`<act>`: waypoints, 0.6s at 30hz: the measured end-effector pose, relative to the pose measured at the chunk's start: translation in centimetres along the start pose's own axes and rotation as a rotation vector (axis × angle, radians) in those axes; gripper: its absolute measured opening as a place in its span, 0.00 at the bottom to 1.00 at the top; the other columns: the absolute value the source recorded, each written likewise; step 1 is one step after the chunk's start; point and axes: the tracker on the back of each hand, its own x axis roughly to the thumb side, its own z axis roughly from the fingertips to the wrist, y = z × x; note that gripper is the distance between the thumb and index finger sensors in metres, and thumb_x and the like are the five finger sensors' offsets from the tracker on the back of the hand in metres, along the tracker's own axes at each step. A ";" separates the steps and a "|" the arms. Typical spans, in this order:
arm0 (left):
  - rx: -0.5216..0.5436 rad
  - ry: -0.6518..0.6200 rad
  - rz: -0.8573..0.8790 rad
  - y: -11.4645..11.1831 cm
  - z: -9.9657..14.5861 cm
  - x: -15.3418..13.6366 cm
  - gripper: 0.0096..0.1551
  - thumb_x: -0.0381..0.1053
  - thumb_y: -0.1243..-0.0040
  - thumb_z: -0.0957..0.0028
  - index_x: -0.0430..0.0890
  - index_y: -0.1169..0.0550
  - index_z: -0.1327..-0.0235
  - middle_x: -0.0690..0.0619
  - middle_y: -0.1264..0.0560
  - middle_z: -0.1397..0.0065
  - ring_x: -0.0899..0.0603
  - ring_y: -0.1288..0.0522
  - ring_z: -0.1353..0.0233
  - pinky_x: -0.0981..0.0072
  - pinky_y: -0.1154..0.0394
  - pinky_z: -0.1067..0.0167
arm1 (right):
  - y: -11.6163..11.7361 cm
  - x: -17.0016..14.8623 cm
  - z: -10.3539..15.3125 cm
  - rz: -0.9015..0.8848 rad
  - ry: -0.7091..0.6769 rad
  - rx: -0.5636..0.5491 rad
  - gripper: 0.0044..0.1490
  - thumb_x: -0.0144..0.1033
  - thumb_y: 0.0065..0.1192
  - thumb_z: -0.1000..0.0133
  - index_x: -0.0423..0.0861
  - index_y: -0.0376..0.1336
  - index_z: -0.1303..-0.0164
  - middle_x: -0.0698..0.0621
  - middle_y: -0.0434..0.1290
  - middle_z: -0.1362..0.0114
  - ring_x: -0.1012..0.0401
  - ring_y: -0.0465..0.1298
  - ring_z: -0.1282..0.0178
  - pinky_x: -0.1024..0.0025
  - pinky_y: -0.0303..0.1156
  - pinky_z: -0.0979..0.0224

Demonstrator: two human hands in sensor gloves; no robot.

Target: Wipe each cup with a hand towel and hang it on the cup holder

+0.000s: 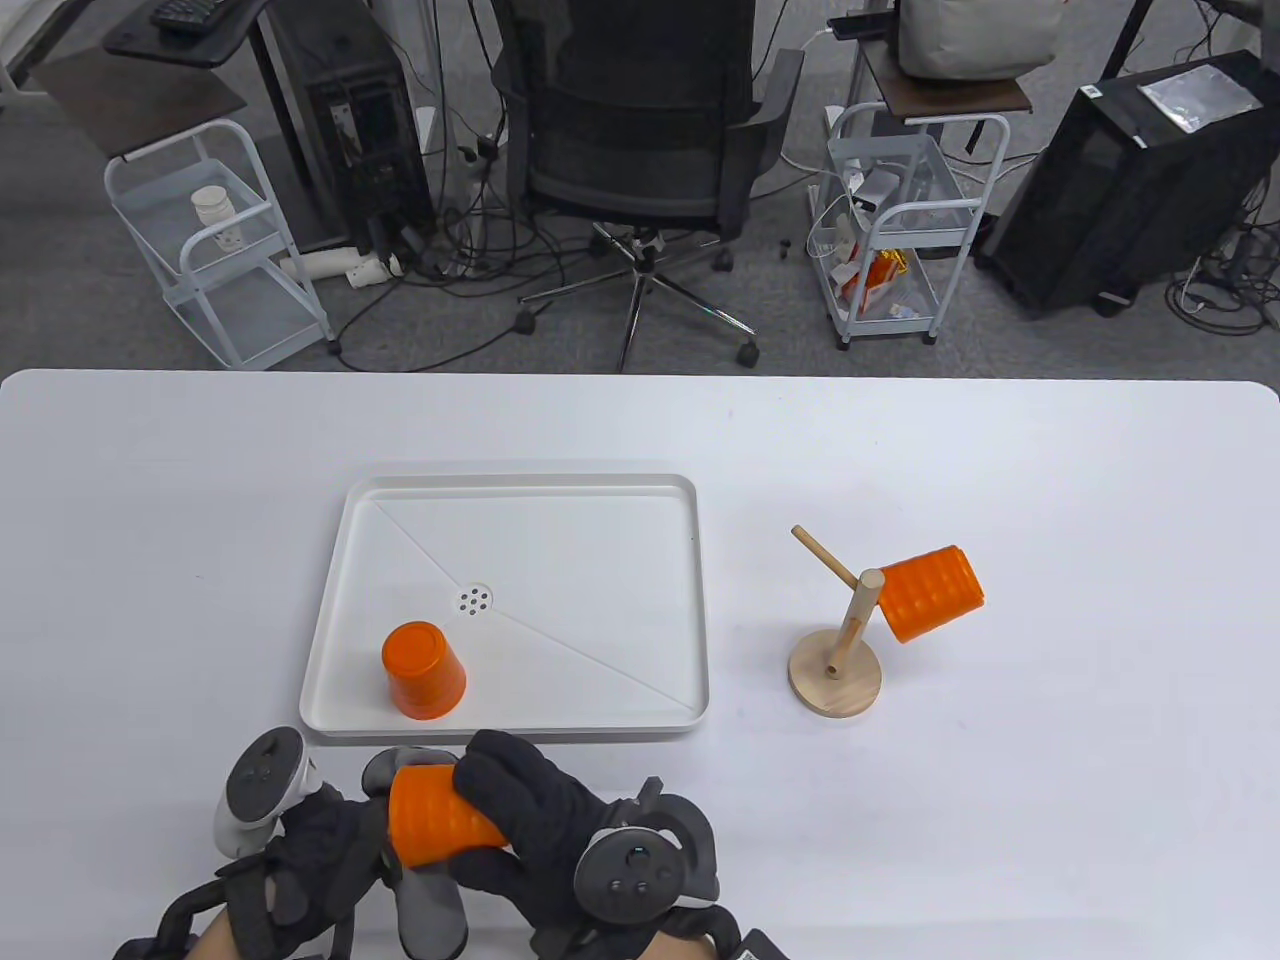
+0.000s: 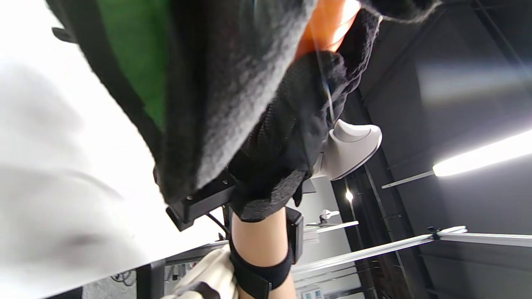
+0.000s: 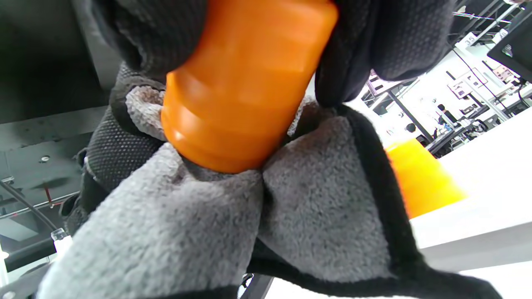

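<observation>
Near the table's front edge my right hand (image 1: 520, 815) grips a ribbed orange cup (image 1: 440, 825) lying sideways. My left hand (image 1: 320, 850) holds a grey hand towel (image 1: 430, 915) against the cup's left end. The right wrist view shows the cup (image 3: 245, 91) pressed into the towel (image 3: 199, 224), with gloved fingers (image 3: 395, 37) round it. A second orange cup (image 1: 422, 670) stands upside down in the white tray (image 1: 600, 520). To the right, the wooden cup holder (image 1: 835, 680) carries a third orange cup (image 1: 932, 592) on one peg. Its other peg (image 1: 822, 552) is bare.
An office chair (image 1: 640, 130), two white wire carts (image 1: 215, 250) and computer towers stand on the floor beyond the table's far edge. In the left wrist view the towel (image 2: 216, 83) fills the near field, with a sliver of orange cup (image 2: 324, 25) at the top.
</observation>
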 end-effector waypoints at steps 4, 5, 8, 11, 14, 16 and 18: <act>-0.004 0.019 -0.113 -0.2 0.0 0.6 0.52 0.82 0.65 0.55 0.56 0.37 0.19 0.59 0.38 0.13 0.23 0.45 0.21 0.26 0.44 0.31 | -0.1 -0.6 0.0 -0.072 0.070 -0.005 0.50 0.56 0.60 0.49 0.48 0.44 0.23 0.37 0.59 0.22 0.44 0.82 0.43 0.42 0.78 0.36; -0.009 0.024 -0.164 -0.3 0.0 0.9 0.52 0.82 0.64 0.55 0.56 0.37 0.19 0.59 0.39 0.13 0.23 0.46 0.21 0.26 0.45 0.31 | -0.2 -0.9 0.0 -0.106 0.095 -0.004 0.50 0.57 0.59 0.49 0.47 0.45 0.23 0.36 0.61 0.23 0.45 0.83 0.46 0.43 0.79 0.38; -0.013 0.039 -0.285 -0.5 0.0 1.5 0.51 0.81 0.62 0.55 0.57 0.37 0.19 0.60 0.39 0.13 0.24 0.48 0.20 0.26 0.46 0.30 | -0.2 -1.5 0.0 -0.189 0.153 -0.001 0.50 0.60 0.58 0.49 0.44 0.48 0.24 0.34 0.66 0.27 0.47 0.86 0.53 0.45 0.81 0.43; -0.020 0.050 -0.389 -0.8 0.0 2.0 0.51 0.81 0.61 0.55 0.58 0.37 0.20 0.61 0.40 0.13 0.25 0.49 0.19 0.26 0.47 0.29 | -0.2 -2.1 0.0 -0.254 0.198 0.004 0.50 0.62 0.56 0.49 0.41 0.51 0.25 0.32 0.69 0.31 0.49 0.87 0.58 0.47 0.83 0.47; -0.028 0.061 -0.496 -1.2 -0.1 2.5 0.50 0.81 0.59 0.56 0.59 0.36 0.20 0.62 0.40 0.13 0.26 0.50 0.18 0.26 0.48 0.28 | -0.2 -2.7 0.0 -0.329 0.251 0.004 0.51 0.64 0.55 0.49 0.38 0.54 0.27 0.31 0.73 0.36 0.50 0.88 0.64 0.49 0.84 0.52; -0.034 0.068 -0.555 -1.5 -0.2 2.8 0.49 0.81 0.59 0.56 0.59 0.36 0.21 0.63 0.40 0.13 0.27 0.50 0.17 0.26 0.48 0.27 | -0.1 -3.0 0.1 -0.374 0.280 0.008 0.51 0.64 0.55 0.49 0.37 0.56 0.28 0.30 0.75 0.39 0.51 0.88 0.67 0.50 0.85 0.55; -0.031 0.071 -0.573 -1.6 -0.2 2.9 0.50 0.81 0.58 0.56 0.59 0.36 0.21 0.63 0.40 0.13 0.27 0.50 0.17 0.27 0.48 0.27 | -0.1 -3.2 0.2 -0.387 0.281 0.011 0.51 0.65 0.54 0.49 0.36 0.56 0.29 0.30 0.75 0.40 0.52 0.88 0.68 0.50 0.85 0.56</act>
